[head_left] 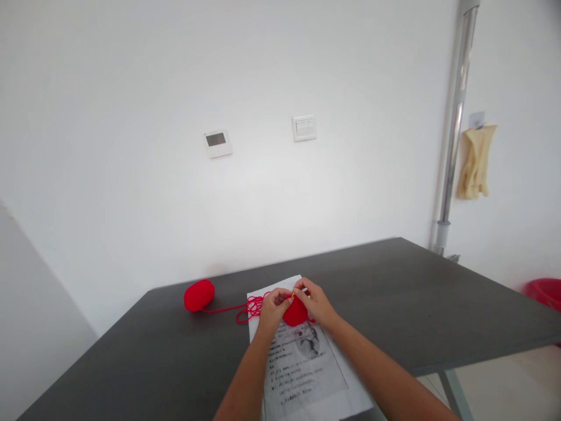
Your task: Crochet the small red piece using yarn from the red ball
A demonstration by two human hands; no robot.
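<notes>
A red piece of yarn work [295, 313], rounded at its lower edge, hangs between my two hands above a printed sheet. My left hand [274, 308] pinches its upper left edge. From the other side, my right hand [316, 301] has its thumb and fingertips closed at the top of the same piece. A small yellow item [293, 296] shows between the fingertips; its kind is too small to make out. Loose loops of red yarn [255, 306] lie beside my left hand. A strand runs from them to a red yarn ball [199, 295] at the left.
Printed paper sheets [307, 380] lie under my hands on the dark grey table [394, 292]. The table's far edge runs along a white wall with a switch [304, 127] and a small panel [218, 144]. Cream gloves [477, 161] hang by a metal pole [458, 111]; a red basin [544, 291] stands right.
</notes>
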